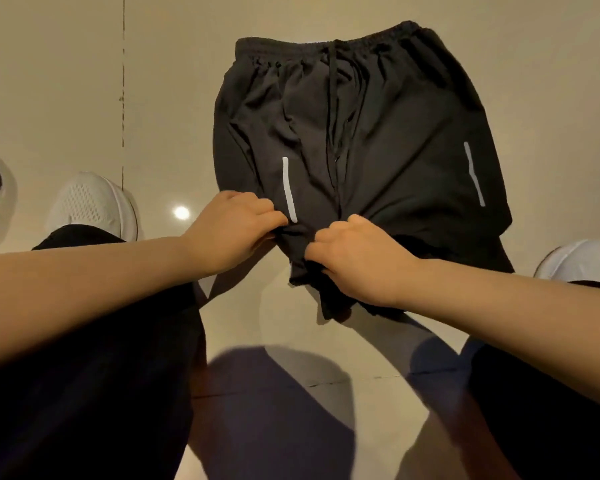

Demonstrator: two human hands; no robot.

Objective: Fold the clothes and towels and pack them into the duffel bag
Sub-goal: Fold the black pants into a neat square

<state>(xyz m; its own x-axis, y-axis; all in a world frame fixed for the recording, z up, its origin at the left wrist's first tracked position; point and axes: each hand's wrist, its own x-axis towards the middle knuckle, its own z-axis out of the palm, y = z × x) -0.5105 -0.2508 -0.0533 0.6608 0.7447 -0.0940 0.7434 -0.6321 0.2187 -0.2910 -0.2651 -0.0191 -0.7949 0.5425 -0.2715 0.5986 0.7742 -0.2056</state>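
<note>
Glossy beige floor tiles (66, 81) are seen beneath black shorts (378, 133), spread flat with the elastic waistband farthest away. Its near hem is pinched by the left hand (232, 230), fingers curled in a closed grip, and bunched under the right hand (357, 261), likewise clamped on cloth. Thin, wrinkled fabric carries two pale stripes (289, 190). White mesh shoes (90, 202) are planted alongside.

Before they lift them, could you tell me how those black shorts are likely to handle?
Probably floppy: the black shorts bunch and wrinkle where the left hand and right hand pinch the hem. Likely light, being thin fabric. The loose drawstring would probably dangle.
</note>
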